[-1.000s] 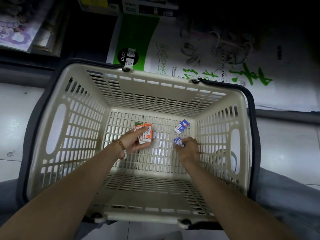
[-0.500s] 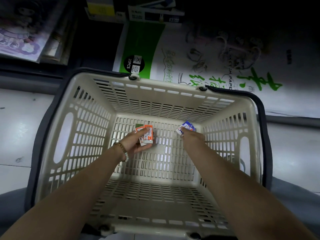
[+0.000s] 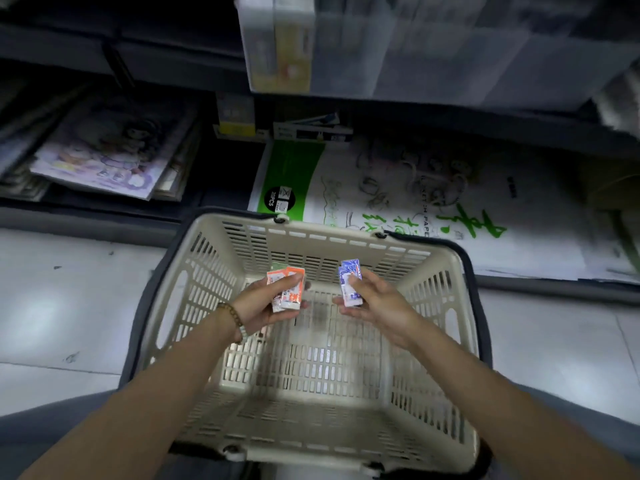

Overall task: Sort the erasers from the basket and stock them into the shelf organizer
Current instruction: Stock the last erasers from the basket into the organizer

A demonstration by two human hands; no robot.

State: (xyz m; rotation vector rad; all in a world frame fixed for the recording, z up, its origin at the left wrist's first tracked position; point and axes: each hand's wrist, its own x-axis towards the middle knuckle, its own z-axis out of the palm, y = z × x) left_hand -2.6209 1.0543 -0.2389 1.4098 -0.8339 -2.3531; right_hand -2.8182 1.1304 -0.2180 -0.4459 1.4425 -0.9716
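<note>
Head view: a beige plastic basket [image 3: 346, 236] with slotted walls and a slotted floor fills the lower middle. Its dark handles [image 3: 147, 306] are folded down outside the rim. Both forearms reach in over the near edge.

The left hand [image 3: 258, 306] holds a small stack of orange-and-white erasers [image 3: 292, 297] above the far half of the basket. Its thumb lies across their printed faces and the fingers curl underneath. A sliver of green shows behind the stack. A bead bracelet [image 3: 235, 320] circles that wrist.

The right hand [image 3: 377, 303] pinches blue-and-white erasers [image 3: 348, 270] just to the right, apart from the orange ones, with the thumb on top and the fingers loosely bent below. All are flat rectangular blocks in glossy wrappers.

Beyond the far edge lies a large sketch paper pack [image 3: 450, 202], white with a green band and green brushed characters. To its left a stack of illustrated books [image 3: 104, 157] sits on a dark low shelf. Above, blurred, stands a clear plastic organizer [image 3: 381, 46] with something yellow inside. Pale glossy floor tiles [image 3: 69, 306] flank the basket.
</note>
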